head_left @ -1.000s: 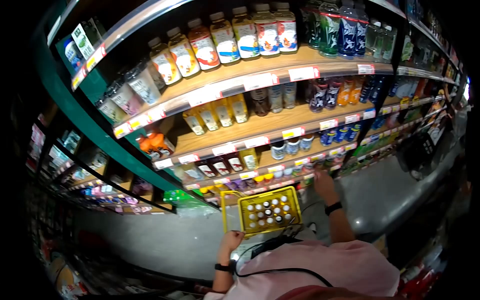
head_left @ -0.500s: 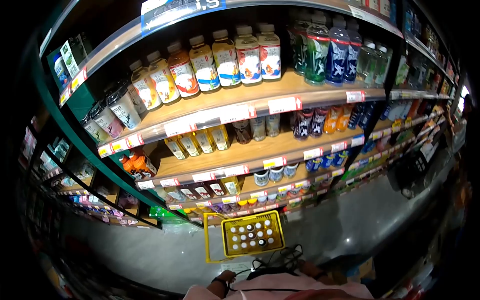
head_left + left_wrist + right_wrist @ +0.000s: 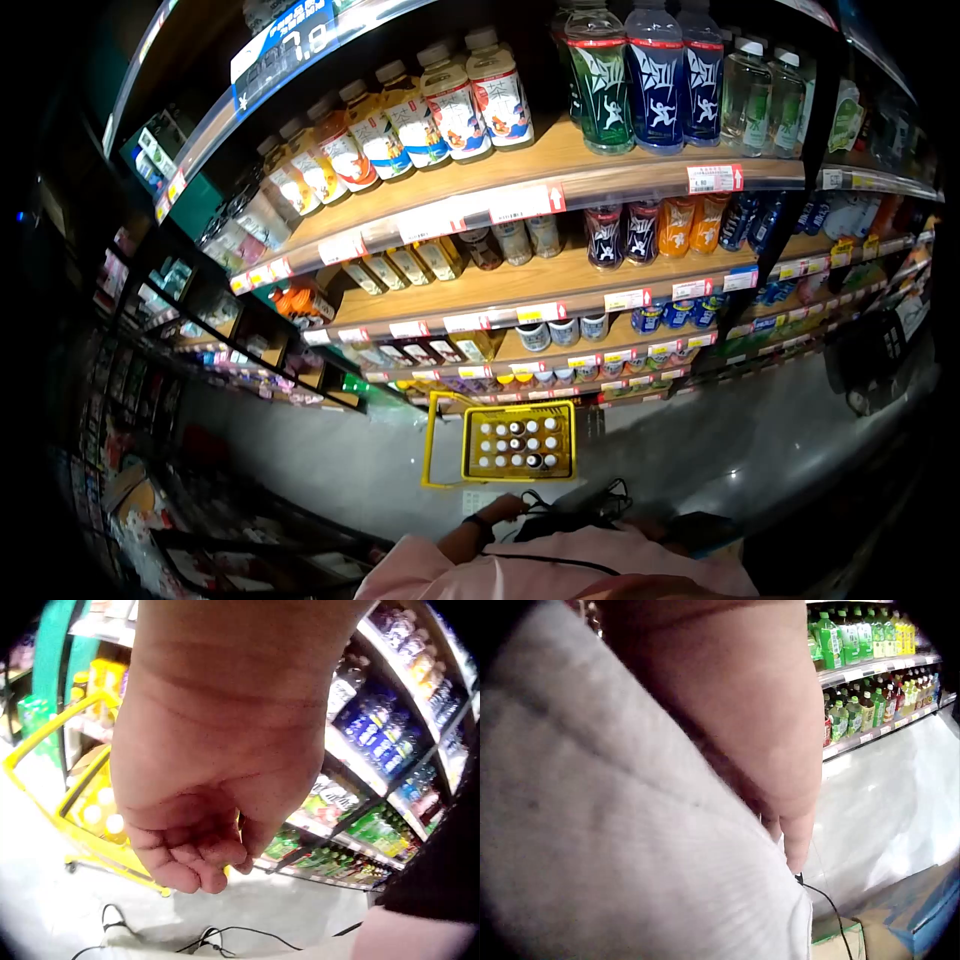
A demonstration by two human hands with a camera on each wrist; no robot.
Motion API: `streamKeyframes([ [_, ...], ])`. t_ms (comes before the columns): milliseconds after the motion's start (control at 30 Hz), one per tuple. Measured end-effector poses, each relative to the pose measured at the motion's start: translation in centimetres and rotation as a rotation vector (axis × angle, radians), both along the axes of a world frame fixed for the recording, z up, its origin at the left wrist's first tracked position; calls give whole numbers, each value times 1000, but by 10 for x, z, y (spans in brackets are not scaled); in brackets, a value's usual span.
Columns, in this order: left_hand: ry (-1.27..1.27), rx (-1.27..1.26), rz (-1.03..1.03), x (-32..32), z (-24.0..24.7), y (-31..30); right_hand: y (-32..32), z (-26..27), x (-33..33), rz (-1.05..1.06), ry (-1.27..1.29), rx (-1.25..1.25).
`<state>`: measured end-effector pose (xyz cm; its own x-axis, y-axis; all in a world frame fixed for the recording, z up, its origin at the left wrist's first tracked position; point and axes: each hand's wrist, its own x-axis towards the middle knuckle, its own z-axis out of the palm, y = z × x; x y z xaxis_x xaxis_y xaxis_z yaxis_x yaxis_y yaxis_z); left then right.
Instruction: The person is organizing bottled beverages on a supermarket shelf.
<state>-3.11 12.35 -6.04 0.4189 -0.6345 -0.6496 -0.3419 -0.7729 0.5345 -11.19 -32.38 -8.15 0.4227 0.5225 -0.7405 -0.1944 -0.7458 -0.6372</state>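
Observation:
My left hand point(image 3: 507, 507) hangs in front of my body, nearer to me than the yellow shopping basket point(image 3: 574, 452). In the left wrist view its fingers point(image 3: 199, 862) curl loosely, with nothing in them. The basket is packed with upright bottles point(image 3: 516, 443) with white or dark caps, and its yellow handle point(image 3: 432, 440) stands out on the left. Down at my side, against light grey cloth point(image 3: 630, 825), is my right hand point(image 3: 780, 787); the cloth partly hides it, and the fingers that show point down.
Drink shelves point(image 3: 440, 220) rise ahead, holding bottled teas point(image 3: 500, 95), green and blue bottles point(image 3: 655, 85) and cans point(image 3: 565, 332). Grey floor point(image 3: 660, 440) surrounds the basket. A cable point(image 3: 832, 904) hangs by my right hand, near cardboard boxes point(image 3: 889, 915). More shelving stands left.
My right hand, stretched toward the lower shelves a second ago, has come back to my side. My left hand has left the basket's near corner. The head view has shifted.

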Motion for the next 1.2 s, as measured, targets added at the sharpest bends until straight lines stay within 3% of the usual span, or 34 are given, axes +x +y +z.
streamKeyframes([
  [33, -82, -60, -144, 20, 15, -14, -10, 7, 9, 45, 7, -11],
  [100, 380, -187, 748, 46, 112, -55, -21, 23, 30, 126, -26, -78],
  [167, 231, -510, 888, 74, 203, -80, -23, 66, 71, 107, -147, -167],
  [200, 209, -602, 853, 99, 231, -78, -22, 68, 101, -219, -257, 59],
  [233, -104, -647, 759, 120, 288, -81, -13, 110, 132, -541, -348, 288],
  [267, -445, -670, 681, 139, 350, -81, -21, 160, 188, -295, -277, 167],
  [300, -656, -566, 728, 157, 407, -76, -7, 229, 214, -431, -575, 546],
  [333, -824, -502, 783, 166, 479, -79, 4, 330, 240, -422, -516, 605],
  [367, -947, -348, 854, 176, 535, -79, 10, 373, 272, -392, -583, 613],
  [400, -1380, -466, 630, 203, 562, -70, 19, 439, 293, -296, -762, 611],
  [433, -1561, -367, 524, 213, 603, -73, 32, 503, 297, -376, -816, 644],
  [467, -1662, -390, 451, 221, 638, -84, 53, 539, 314, -387, -927, 1030],
  [500, -1735, -244, 408, 239, 663, -82, 66, 576, 328, -366, -909, 1129],
  [600, -1946, -94, 305, 287, 706, -85, 110, 645, 369, -475, -1332, 912],
  [633, -2006, -52, 292, 302, 715, -85, 121, 664, 379, -506, -1467, 719],
  [700, -2066, 42, 284, 322, 729, -89, 128, 697, 398, -450, -1424, 487],
  [800, -1986, 155, 295, 337, 745, -97, 147, 714, 441, -551, -1461, 340],
  [833, -2006, 174, 263, 346, 747, -95, 151, 721, 442, -572, -1362, 294],
  [933, -1965, 178, 218, 372, 750, -87, 162, 721, 462, -635, -1248, 249],
  [1200, -1866, 138, 238, 400, 750, -79, 179, 715, 504, -641, -1378, 271],
])
